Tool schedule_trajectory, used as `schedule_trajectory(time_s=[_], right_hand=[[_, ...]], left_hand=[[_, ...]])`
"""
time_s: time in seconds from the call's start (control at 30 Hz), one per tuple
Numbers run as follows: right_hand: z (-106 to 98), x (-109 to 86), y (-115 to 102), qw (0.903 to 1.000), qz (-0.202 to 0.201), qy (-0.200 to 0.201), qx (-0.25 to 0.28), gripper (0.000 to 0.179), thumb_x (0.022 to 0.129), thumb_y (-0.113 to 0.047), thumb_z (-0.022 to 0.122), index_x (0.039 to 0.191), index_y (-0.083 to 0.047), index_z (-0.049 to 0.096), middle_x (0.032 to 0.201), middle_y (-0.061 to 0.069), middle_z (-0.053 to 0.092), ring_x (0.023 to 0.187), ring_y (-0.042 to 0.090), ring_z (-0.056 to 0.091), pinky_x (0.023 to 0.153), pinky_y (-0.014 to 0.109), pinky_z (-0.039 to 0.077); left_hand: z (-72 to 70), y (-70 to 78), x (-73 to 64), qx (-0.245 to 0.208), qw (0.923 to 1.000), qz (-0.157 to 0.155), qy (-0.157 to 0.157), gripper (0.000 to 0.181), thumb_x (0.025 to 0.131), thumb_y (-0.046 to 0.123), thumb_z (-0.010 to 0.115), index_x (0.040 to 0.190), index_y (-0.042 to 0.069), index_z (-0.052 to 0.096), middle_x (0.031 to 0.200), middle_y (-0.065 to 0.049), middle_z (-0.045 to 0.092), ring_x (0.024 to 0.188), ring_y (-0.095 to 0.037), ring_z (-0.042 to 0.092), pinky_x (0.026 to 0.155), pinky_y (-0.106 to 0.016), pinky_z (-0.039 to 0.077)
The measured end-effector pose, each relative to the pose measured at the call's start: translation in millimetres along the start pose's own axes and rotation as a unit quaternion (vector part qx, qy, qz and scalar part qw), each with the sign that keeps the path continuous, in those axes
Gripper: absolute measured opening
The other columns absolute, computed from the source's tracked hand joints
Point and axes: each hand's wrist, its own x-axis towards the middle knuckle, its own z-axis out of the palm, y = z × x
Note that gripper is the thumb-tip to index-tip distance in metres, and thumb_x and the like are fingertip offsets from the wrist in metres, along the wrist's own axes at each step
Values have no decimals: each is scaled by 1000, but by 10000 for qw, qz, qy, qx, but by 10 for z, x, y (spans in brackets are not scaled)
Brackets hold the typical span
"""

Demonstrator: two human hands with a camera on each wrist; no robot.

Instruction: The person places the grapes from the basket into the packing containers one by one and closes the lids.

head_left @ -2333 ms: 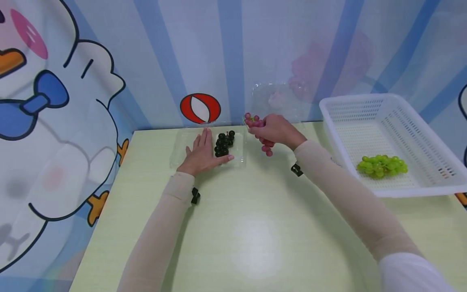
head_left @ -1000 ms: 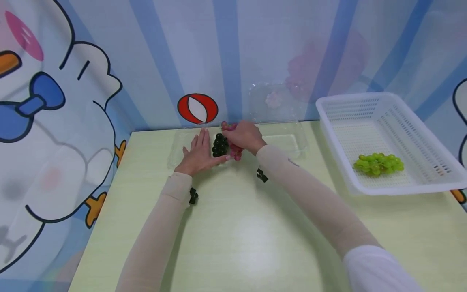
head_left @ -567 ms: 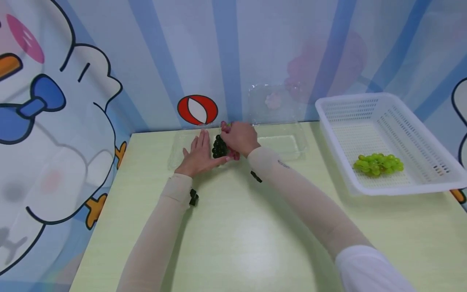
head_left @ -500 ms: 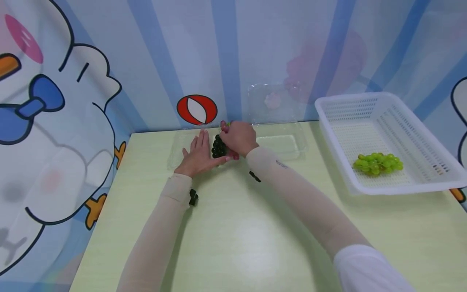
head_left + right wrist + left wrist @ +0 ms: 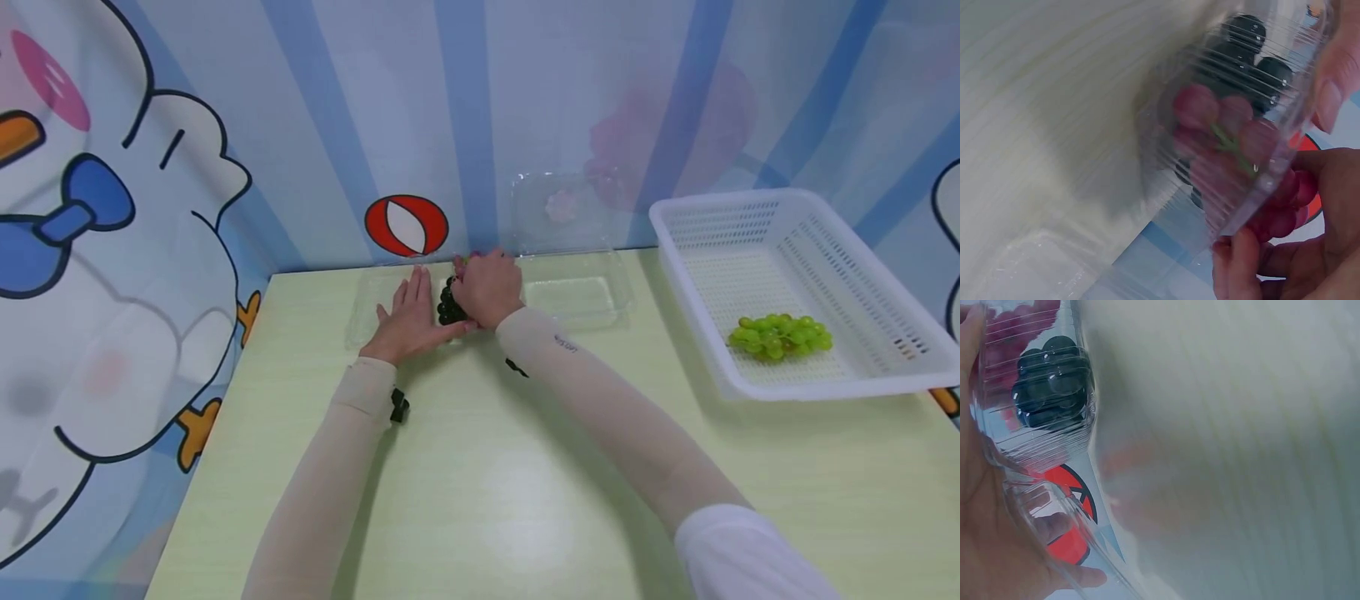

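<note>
Pale surface (image 5: 465,450): your right hand (image 5: 489,289) grips red grapes (image 5: 1279,219) partly inside clear box (image 5: 1041,447), beside dark grapes (image 5: 449,307); spread left hand (image 5: 408,323) touches box. Apparent step: seating bunch; next move likely calls for release.

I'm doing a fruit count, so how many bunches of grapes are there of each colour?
Black grapes: 1 bunch, in a clear box
Pink grapes: 1 bunch, held by the right hand
Green grapes: 1 bunch, in the white basket
Total: 3 bunches
</note>
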Motion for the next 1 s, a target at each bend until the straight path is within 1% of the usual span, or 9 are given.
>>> schedule_trajectory(time_s=[0.1,0.2,0.43,0.5,0.6,0.7,0.8,0.9,1.0], right_hand=[[29,-4,12,9995,-45,-50,-314,47,104,-45,45,85,-12,74,90,12,67,86,30,65,68,43,58],[45,-12,29,9988,-124,-54,-473,42,101,-43,52,75,-16,69,78,5,66,75,25,67,60,40,57],[49,-33,51,9989,-222,275,-298,40,98,-41,60,66,-17,64,71,3,66,66,23,67,54,40,56],[50,-37,56,9990,-185,332,-216,39,99,-40,60,69,-15,63,72,3,65,65,24,67,55,40,56],[51,-38,62,9993,-121,331,-137,33,100,-37,57,83,-9,60,73,4,63,63,25,68,55,40,57],[52,-35,67,9995,-109,231,-162,29,102,-36,54,96,-8,53,74,6,63,65,26,69,58,39,58],[49,-31,72,9996,-146,148,-164,31,105,-36,49,95,-8,57,72,8,65,67,27,70,58,40,58],[51,-29,76,9993,-248,155,-251,39,107,-38,45,88,-9,62,70,5,63,66,26,69,57,40,57],[66,-27,85,9982,-366,137,-446,40,108,-35,44,85,-10,65,74,3,62,67,24,69,57,40,57]], left_hand=[[-5,3,-1,-39,10000,16,9,134,74,94,46,163,11,-10,171,-6,-13,157,-39,0,111,-81,6],[-16,6,-8,-80,10000,32,5,133,76,93,48,162,12,-11,171,-5,-14,157,-39,-1,111,-81,5],[-11,13,-12,-82,10000,33,-19,131,77,91,48,162,12,-11,171,-6,-14,157,-38,-1,111,-81,6],[0,15,-13,-90,10000,26,-21,131,77,91,48,162,12,-11,171,-6,-13,157,-38,-2,111,-81,6],[9,11,-17,-109,9999,15,-10,131,77,92,47,162,12,-11,171,-6,-13,157,-38,-2,112,-80,6],[16,4,-18,-130,9999,25,6,130,77,92,47,162,12,-11,171,-6,-13,157,-37,-2,112,-81,6],[23,-4,-12,-122,9999,49,14,130,77,92,47,162,12,-12,171,-6,-13,157,-38,-2,111,-81,5],[34,-13,-2,-86,9999,70,30,130,77,93,46,162,13,-12,171,-5,-13,157,-38,-2,111,-81,6],[36,-3,-2,-120,9999,94,35,130,77,92,47,162,12,-11,171,-5,-13,157,-38,-2,111,-81,5]])
